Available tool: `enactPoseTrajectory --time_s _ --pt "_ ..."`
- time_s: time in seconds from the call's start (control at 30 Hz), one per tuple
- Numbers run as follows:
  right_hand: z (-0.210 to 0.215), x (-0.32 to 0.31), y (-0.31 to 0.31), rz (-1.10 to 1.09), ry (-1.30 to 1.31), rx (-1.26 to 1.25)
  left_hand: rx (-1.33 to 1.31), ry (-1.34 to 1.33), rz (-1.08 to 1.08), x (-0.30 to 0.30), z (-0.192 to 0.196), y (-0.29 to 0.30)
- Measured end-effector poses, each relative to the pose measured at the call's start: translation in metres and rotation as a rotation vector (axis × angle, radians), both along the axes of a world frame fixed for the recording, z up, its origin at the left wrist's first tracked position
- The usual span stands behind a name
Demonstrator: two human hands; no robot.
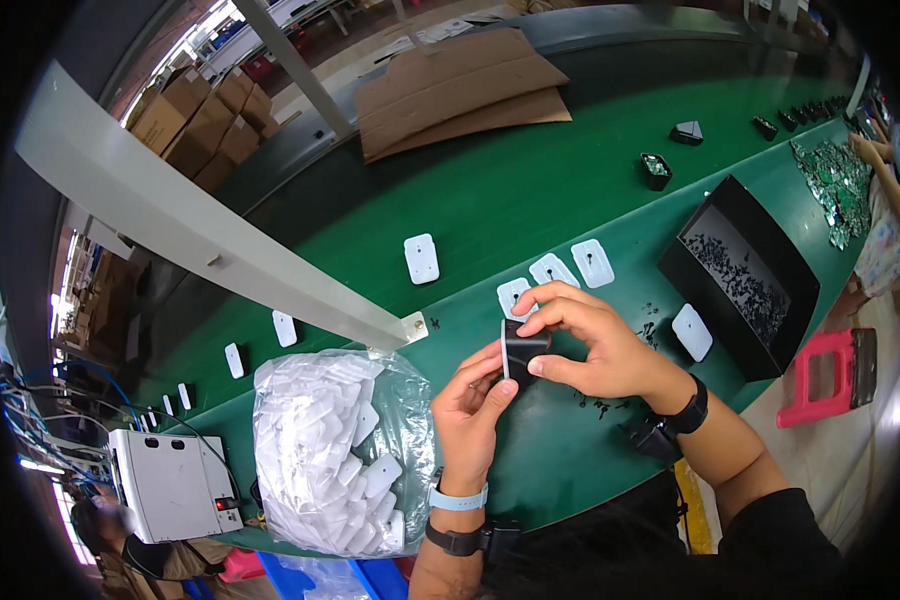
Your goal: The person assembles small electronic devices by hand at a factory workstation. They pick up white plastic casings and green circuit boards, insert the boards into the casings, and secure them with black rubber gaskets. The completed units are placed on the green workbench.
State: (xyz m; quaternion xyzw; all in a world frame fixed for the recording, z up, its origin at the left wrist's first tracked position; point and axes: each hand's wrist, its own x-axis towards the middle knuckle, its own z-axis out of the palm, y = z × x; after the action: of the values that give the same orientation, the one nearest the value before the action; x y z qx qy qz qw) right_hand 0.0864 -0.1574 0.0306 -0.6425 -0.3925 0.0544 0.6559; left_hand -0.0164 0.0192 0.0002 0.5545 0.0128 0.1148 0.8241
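Note:
A small black box-shaped plastic part point(521, 350) with a white plate along its left edge is held up over the green table point(490, 200). My left hand point(470, 405) supports it from below with the fingertips. My right hand point(595, 340) grips it from above and the right, thumb under it. Just behind the hands, three white plastic plates point(553, 270) lie side by side on the table. One more white plate point(692, 332) lies to the right of my right hand.
A clear bag of several white plates point(330, 450) sits at my left. A black tray of small dark screws point(740, 275) stands to the right; loose screws point(595, 405) lie near my wrist. Farther off: cardboard sheets point(460, 85), black parts point(656, 170), a grey-white box point(170, 485), a pink stool point(820, 375), another person point(885, 200).

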Motion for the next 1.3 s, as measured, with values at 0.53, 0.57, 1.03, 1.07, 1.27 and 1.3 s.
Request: enactPoseTrajectory --time_s 0.53,0.57,1.03,1.07,1.27,1.3 --pt "0.015 -0.008 -0.006 -0.033 -0.131 -0.005 0.256 -0.264 0.117 -0.003 -0.003 -0.003" --pt "0.017 -0.008 -0.006 -0.028 -0.130 -0.010 0.271 -0.267 0.124 -0.004 -0.004 -0.003" --pt "0.001 -0.020 0.010 -0.043 0.208 0.033 0.584 -0.212 0.456 0.002 0.006 -0.013" --pt "-0.003 -0.018 0.007 0.040 0.261 0.023 0.659 -0.220 0.492 0.002 0.006 -0.013" --pt "-0.008 -0.007 0.043 -0.009 0.193 0.040 0.870 -0.297 0.616 0.000 0.017 -0.010" --pt "-0.006 0.006 0.046 -0.056 0.177 -0.007 0.839 -0.265 0.637 0.004 0.019 -0.012"
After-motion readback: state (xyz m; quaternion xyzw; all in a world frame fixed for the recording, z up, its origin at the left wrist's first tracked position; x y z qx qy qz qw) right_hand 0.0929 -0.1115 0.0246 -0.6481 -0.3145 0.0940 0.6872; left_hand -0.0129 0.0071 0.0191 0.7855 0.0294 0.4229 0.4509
